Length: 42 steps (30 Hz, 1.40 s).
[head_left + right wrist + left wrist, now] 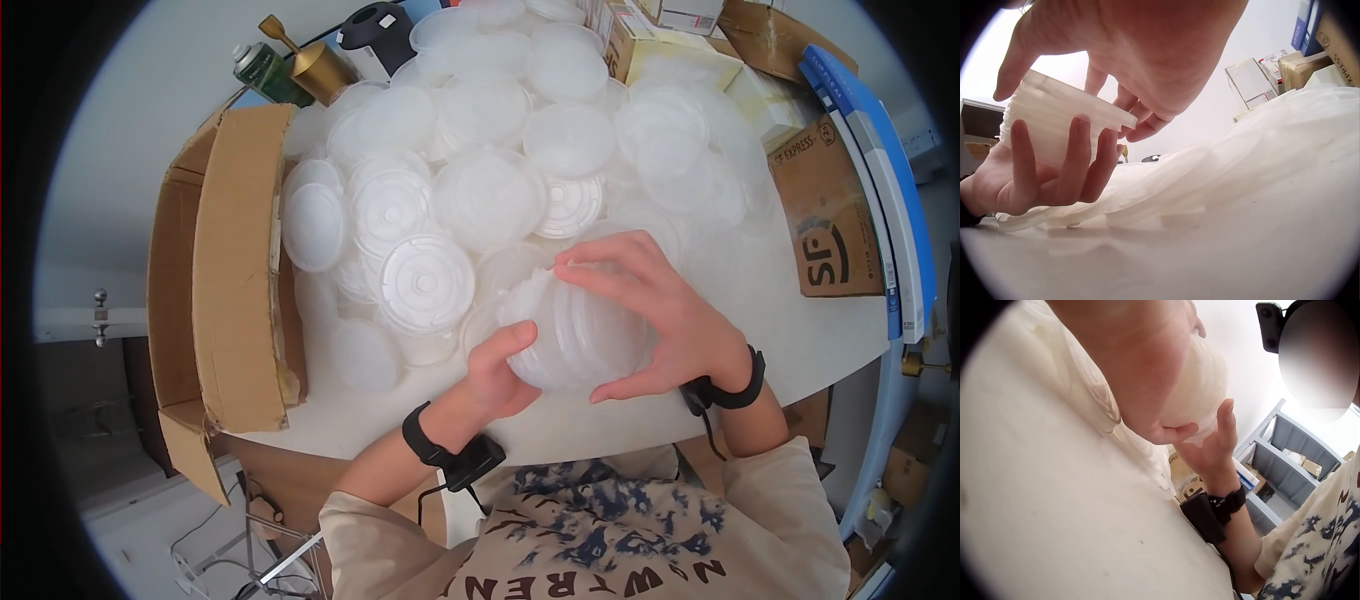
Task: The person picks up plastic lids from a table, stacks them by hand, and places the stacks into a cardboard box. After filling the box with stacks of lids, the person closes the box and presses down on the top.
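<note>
Close over the table's near side, a stack of round translucent plastic lids (pixel 575 335) is held between both hands and tilted. The left hand (pixel 500 372) supports it from the left and below. Its fingers (pixel 1077 147) curl up along the stack's side in the right wrist view. From the right, the right hand (pixel 665 315) spans the stack, thumb on the near edge and fingers on the far edge. Just left of the stack lies a whiter lid (pixel 427 284) with concentric rings, among many loose lids (pixel 490 198) heaped over the table.
An open cardboard box (pixel 235 260) stands on its side at the left edge. On the right are a brown SF Express carton (pixel 825 215) and blue-and-white boards (pixel 880 190). A spray can (pixel 268 72), a brass-coloured pot (pixel 322 70) and a black container (pixel 375 38) stand behind.
</note>
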Each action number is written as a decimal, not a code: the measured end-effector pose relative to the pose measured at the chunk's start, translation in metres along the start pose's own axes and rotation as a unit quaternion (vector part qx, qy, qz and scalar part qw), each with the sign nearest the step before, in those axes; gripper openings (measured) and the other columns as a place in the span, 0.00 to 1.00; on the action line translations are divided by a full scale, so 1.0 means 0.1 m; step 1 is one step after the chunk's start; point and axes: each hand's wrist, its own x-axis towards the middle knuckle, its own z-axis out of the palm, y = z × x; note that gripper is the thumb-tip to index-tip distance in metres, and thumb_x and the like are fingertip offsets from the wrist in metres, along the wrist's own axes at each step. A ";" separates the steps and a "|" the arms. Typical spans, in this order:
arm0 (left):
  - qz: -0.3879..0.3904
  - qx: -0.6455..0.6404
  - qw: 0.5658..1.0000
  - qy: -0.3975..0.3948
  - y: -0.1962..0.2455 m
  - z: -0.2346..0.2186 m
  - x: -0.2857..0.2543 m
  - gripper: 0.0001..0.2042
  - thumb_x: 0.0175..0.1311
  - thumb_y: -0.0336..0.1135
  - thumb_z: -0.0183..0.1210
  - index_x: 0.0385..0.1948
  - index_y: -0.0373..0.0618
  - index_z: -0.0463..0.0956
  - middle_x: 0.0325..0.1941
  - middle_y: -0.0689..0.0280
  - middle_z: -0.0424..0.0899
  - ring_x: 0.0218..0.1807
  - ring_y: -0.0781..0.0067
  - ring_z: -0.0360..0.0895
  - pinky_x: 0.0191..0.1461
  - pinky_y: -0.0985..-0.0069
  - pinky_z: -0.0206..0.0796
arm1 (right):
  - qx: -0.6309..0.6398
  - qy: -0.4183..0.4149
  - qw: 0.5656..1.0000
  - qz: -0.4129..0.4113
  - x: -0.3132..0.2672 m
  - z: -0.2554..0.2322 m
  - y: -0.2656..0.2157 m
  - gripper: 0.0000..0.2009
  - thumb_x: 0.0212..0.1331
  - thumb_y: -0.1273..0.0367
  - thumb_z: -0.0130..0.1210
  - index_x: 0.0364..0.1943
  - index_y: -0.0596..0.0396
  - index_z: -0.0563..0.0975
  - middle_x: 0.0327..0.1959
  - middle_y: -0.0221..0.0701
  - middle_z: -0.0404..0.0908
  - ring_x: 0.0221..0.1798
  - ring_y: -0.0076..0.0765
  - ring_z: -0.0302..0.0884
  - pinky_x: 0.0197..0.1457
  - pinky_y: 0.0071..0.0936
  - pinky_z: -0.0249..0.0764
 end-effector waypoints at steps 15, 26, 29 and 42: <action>-0.013 0.075 0.994 0.077 0.06 0.18 0.02 0.48 0.49 0.64 0.55 0.71 0.46 0.52 0.71 0.56 0.62 0.71 0.53 0.62 0.70 0.56 0.59 | 0.007 0.046 0.999 -0.019 0.00 -0.01 -0.01 0.45 0.34 0.58 0.74 0.65 0.54 0.69 0.63 0.38 0.69 0.59 0.48 0.65 0.63 0.41 0.63; -0.018 0.090 0.994 0.062 -0.01 0.07 -0.03 0.45 0.51 0.59 0.61 0.69 0.44 0.54 0.67 0.55 0.66 0.68 0.55 0.67 0.67 0.57 0.63 | 0.022 0.015 0.999 -0.024 0.02 0.06 -0.03 0.45 0.34 0.56 0.75 0.64 0.52 0.70 0.63 0.38 0.69 0.59 0.47 0.66 0.63 0.41 0.63; -0.011 0.004 1.000 -0.010 -0.02 -0.02 -0.04 0.37 0.58 0.47 0.61 0.68 0.46 0.55 0.65 0.59 0.68 0.67 0.59 0.67 0.67 0.59 0.63 | 0.024 0.009 0.999 -0.021 0.01 0.08 -0.03 0.45 0.34 0.55 0.75 0.64 0.51 0.70 0.64 0.37 0.68 0.60 0.47 0.66 0.64 0.42 0.63; -0.012 -0.029 0.999 -0.006 0.01 -0.03 -0.04 0.37 0.55 0.46 0.60 0.67 0.45 0.56 0.65 0.58 0.69 0.66 0.57 0.68 0.67 0.57 0.63 | 0.137 -0.032 0.990 -0.029 -0.03 0.12 -0.03 0.48 0.39 0.61 0.73 0.69 0.56 0.61 0.72 0.50 0.48 0.73 0.58 0.52 0.72 0.50 0.54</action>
